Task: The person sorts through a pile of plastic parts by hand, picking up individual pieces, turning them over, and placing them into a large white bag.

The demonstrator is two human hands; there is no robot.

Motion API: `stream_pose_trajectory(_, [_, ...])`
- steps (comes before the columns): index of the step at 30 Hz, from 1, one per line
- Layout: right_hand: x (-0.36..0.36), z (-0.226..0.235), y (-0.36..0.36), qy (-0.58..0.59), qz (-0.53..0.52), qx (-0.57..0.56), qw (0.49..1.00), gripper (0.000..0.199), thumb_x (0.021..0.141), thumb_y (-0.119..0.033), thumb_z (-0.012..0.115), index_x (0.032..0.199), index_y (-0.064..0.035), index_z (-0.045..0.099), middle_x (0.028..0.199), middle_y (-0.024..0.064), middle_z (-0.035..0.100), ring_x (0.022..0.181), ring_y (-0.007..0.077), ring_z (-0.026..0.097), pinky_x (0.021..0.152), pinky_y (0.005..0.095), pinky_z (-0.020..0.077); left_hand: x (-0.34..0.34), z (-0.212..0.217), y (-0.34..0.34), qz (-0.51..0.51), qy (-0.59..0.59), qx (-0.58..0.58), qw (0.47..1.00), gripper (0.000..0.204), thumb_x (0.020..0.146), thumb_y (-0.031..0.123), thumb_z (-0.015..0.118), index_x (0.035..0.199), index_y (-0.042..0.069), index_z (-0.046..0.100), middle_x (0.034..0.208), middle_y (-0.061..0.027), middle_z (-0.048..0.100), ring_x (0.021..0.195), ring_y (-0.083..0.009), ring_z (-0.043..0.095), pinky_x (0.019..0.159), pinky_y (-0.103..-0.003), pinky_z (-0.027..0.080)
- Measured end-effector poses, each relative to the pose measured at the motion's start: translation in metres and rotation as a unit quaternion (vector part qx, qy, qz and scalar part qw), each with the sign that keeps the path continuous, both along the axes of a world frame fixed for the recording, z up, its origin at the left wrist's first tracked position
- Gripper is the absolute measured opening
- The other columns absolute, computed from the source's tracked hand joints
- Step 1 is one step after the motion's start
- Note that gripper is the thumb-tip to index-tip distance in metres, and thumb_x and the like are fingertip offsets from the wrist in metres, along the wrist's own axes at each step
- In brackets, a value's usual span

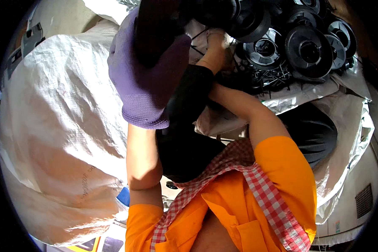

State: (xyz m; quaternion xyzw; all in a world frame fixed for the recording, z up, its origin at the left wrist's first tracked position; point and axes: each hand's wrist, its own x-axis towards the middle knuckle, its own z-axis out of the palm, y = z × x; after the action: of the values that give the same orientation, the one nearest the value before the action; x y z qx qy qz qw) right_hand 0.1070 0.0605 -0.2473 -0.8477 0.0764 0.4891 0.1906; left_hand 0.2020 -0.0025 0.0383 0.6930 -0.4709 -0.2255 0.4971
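Note:
My left hand, in a purple knitted glove, is closed around a dark black part near the top edge. Deep shadow hides that part's shape. My right forearm is bare and runs up and left behind a black trouser leg, so its fingers do not show. Beyond the leg is a bit of bare skin; I cannot tell whether it is hand or foot. Several round black plastic spools with flanged rims are heaped close by at the upper right.
Thin black sticks lie tangled under the spools, by a white woven sheet. A big, full white woven sack fills the left side. A vented pale panel stands at the lower right.

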Motion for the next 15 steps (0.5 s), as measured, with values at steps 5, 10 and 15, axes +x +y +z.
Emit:
stream_pose_trajectory(5, [-0.015,0.023,-0.007,0.032,0.049,0.000,0.998,0.064,0.089,-0.044,0.048,0.141,-0.0099,0.035,0.148,0.0159,0.028,0.132,0.0316,0.034,0.102,0.0464,0.0349,-0.024,0.000,-0.005,-0.001,0.130,-0.050,0.990,0.048,0.078,-0.011,0.063,0.124,-0.003,0.053,0.116,-0.0108,0.063,0.103,-0.0162,0.060,0.088,-0.029,0.048])
stream_pose_trajectory(10, [-0.042,0.049,-0.015,0.067,0.101,0.002,0.993,0.064,0.089,-0.045,0.048,0.141,-0.0095,0.036,0.149,0.0153,0.026,0.133,0.0315,0.033,0.101,0.0472,0.0354,-0.024,0.003,0.017,-0.008,-0.216,0.075,0.974,0.042,0.077,0.008,0.072,0.116,0.002,0.059,0.108,-0.0086,0.067,0.095,-0.0158,0.064,0.083,-0.030,0.051])
stream_pose_trajectory(15, [-0.070,0.077,-0.017,0.051,0.105,-0.040,0.992,0.064,0.089,-0.046,0.048,0.141,-0.0090,0.036,0.150,0.0148,0.024,0.134,0.0314,0.032,0.100,0.0481,0.0358,-0.040,0.017,0.027,0.013,-0.045,0.028,0.999,0.039,0.076,0.013,0.073,0.111,0.003,0.061,0.101,-0.0083,0.068,0.090,-0.0145,0.064,0.079,-0.031,0.051])
